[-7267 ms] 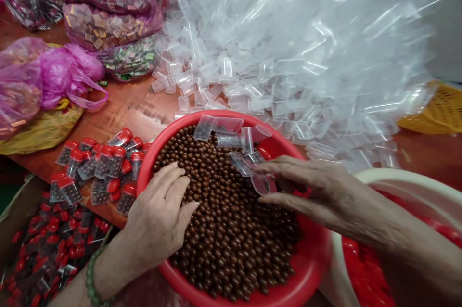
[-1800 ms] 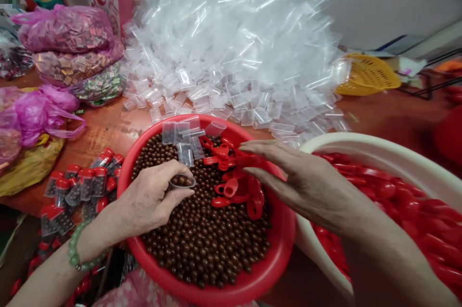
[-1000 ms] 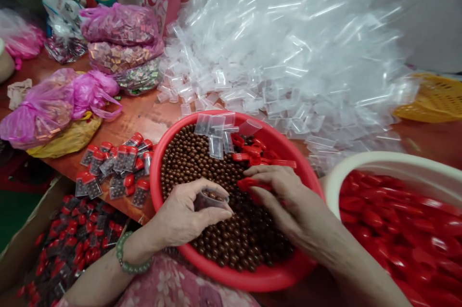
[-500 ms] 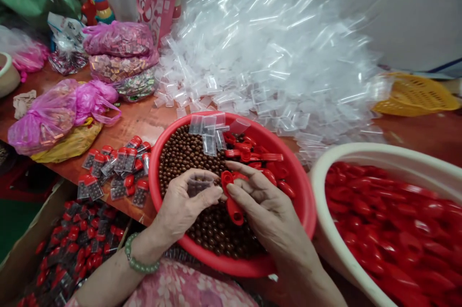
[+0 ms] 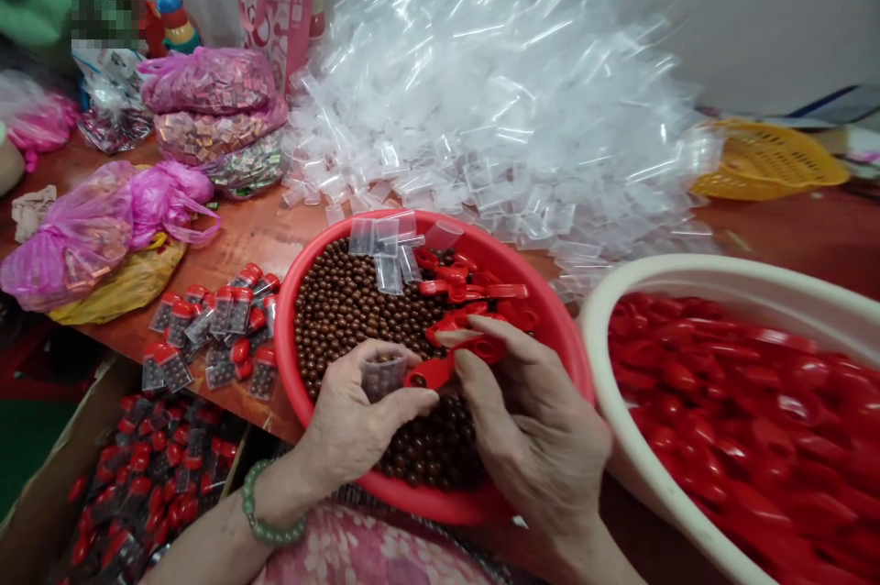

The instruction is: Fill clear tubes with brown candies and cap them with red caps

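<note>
My left hand (image 5: 368, 429) holds a small clear plastic box (image 5: 383, 374) upright between thumb and fingers; brown balls show inside it. My right hand (image 5: 529, 411) pinches a red plastic cap piece (image 5: 440, 371), turned sideways with its near end close to the box; I cannot tell whether the two touch. Both hands are over a red basin (image 5: 292, 356). Brown chocolate-like balls (image 5: 344, 301) fill much of it. Several empty clear boxes (image 5: 389, 246) lie on the balls at the back, and more red pieces (image 5: 474, 282) lie at the basin's right side.
A white tub (image 5: 598, 319) of red pieces stands to the right. Behind is a large heap of clear boxes (image 5: 481, 108) and a yellow basket (image 5: 770, 163). Filled red-capped boxes (image 5: 220, 319) lie left, more in a carton (image 5: 61, 466) below. Pink bags (image 5: 82, 227) sit farther left.
My right hand has turned the red cap piece from roughly upright to sideways, one end now pointing toward the clear box. My left hand keeps hold of the box. The view has shifted slightly.
</note>
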Motion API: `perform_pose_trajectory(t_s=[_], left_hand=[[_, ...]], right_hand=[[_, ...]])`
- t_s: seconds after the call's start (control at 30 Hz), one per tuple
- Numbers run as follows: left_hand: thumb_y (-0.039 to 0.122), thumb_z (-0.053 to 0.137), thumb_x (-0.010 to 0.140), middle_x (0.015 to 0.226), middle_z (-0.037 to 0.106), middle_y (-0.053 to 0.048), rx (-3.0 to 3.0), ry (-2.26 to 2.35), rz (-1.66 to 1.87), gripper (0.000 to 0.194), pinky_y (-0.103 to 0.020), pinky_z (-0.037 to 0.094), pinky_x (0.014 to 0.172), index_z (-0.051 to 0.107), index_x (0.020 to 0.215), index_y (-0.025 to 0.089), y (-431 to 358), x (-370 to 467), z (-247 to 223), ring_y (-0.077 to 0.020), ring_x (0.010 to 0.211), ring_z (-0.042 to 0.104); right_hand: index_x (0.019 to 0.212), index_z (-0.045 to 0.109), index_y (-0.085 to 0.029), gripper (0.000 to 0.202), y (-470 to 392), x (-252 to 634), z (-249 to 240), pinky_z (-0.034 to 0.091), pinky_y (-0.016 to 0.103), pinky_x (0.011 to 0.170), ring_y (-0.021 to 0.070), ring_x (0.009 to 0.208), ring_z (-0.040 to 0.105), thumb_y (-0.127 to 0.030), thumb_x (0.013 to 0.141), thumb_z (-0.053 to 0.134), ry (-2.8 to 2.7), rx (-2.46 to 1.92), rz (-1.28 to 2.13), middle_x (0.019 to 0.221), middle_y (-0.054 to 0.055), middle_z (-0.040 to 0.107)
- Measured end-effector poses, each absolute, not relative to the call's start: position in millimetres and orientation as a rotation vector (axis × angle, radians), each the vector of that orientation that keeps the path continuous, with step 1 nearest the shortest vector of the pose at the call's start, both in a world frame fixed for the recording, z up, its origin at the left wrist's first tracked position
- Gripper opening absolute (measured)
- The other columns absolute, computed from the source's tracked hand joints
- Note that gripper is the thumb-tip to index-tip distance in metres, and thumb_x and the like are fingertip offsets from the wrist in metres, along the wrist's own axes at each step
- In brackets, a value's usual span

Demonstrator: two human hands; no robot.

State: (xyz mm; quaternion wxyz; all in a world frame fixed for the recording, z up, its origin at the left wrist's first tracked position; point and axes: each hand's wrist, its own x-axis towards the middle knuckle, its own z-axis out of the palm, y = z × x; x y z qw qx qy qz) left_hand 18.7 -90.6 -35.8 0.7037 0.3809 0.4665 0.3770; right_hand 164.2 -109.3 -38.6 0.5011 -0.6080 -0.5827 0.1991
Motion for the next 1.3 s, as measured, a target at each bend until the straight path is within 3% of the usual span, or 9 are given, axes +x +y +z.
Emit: perform_pose_trajectory(t_s=[0.1,0.2,0.43,0.7,0.8,0.97,1.07,1.17,1.3], left_hand=[[0.040,0.086,0.065,0.068,0.066,0.001,0.719,0.948,0.859,0.041,-0.023,0.053,0.066,0.061,0.086,0.015,-88,19,-31,-0.0101,0.061,0.063],[0.047,0.089,0.061,0.064,0.067,0.002,0.652,0.909,0.892,0.048,-0.020,0.054,0.063,0.061,0.082,0.013,-86,21,-28,-0.0084,0.058,0.063],[0.049,0.087,0.064,0.065,0.069,0.001,0.640,0.811,0.850,0.051,-0.018,0.055,0.064,0.063,0.089,0.011,-82,16,-31,-0.0079,0.060,0.067],[0.041,0.084,0.073,0.080,0.071,-0.001,0.605,0.584,0.824,0.043,-0.022,0.056,0.073,0.066,0.100,0.013,-84,12,-44,-0.0095,0.069,0.068],[0.039,0.084,0.075,0.085,0.073,-0.004,0.511,0.455,0.810,0.042,-0.027,0.056,0.076,0.068,0.105,0.015,-82,13,-48,-0.0138,0.073,0.071],[0.067,0.065,0.080,0.095,0.074,-0.014,0.277,0.218,0.704,0.065,-0.034,0.057,0.072,0.071,0.108,0.010,-73,13,-51,-0.0254,0.085,0.073],[0.052,0.075,0.079,0.096,0.074,-0.013,0.291,0.206,0.707,0.051,-0.030,0.058,0.069,0.070,0.109,0.011,-72,14,-51,-0.0243,0.085,0.073],[0.028,0.083,0.073,0.096,0.071,-0.009,0.377,0.248,0.713,0.043,-0.026,0.057,0.069,0.069,0.110,0.014,-75,15,-52,-0.0203,0.084,0.073],[0.033,0.082,0.075,0.093,0.068,-0.008,0.477,0.320,0.720,0.041,-0.024,0.056,0.068,0.068,0.108,0.014,-78,16,-54,-0.0165,0.080,0.070]], right_hand=[[0.143,0.051,-0.031,0.055,-110,177,-35,0.063,0.036,0.082,0.0215,0.090,0.075,-0.012,0.092,0.062,-1.707,-1.332,0.193,0.110,0.005,0.076],[0.149,0.043,-0.036,0.069,-103,188,-28,0.064,0.032,0.083,0.0201,0.093,0.075,-0.004,0.090,0.060,-1.892,-1.158,0.138,0.113,0.003,0.076],[0.152,0.039,-0.033,0.062,-92,197,-22,0.060,0.018,0.072,0.0127,0.088,0.070,-0.007,0.096,0.048,-2.147,-0.975,0.479,0.107,0.007,0.064],[0.156,0.032,-0.031,0.065,-96,200,-28,0.058,0.019,0.070,0.0135,0.087,0.069,-0.009,0.097,0.047,-2.236,-0.995,0.510,0.103,0.008,0.061],[0.147,0.047,-0.034,0.055,-91,202,-23,0.058,0.018,0.069,0.0129,0.084,0.069,-0.013,0.096,0.051,-2.110,-1.049,0.561,0.099,0.005,0.066],[0.117,0.066,-0.030,0.027,-76,197,-14,0.059,0.022,0.064,0.0161,0.079,0.072,-0.031,0.090,0.066,-1.596,-1.266,0.803,0.097,0.002,0.073],[0.097,0.067,-0.027,0.016,-66,188,-10,0.056,0.021,0.055,0.0126,0.063,0.067,-0.038,0.086,0.071,-1.464,-1.250,0.942,0.082,-0.001,0.071],[0.093,0.068,-0.025,0.017,-60,182,-9,0.052,0.020,0.048,0.0108,0.056,0.062,-0.040,0.085,0.072,-1.468,-1.205,1.036,0.079,0.000,0.068],[0.096,0.068,-0.023,0.019,-62,180,-10,0.043,0.019,0.034,0.0079,0.040,0.053,-0.040,0.087,0.070,-1.481,-1.211,1.201,0.069,-0.003,0.062]])
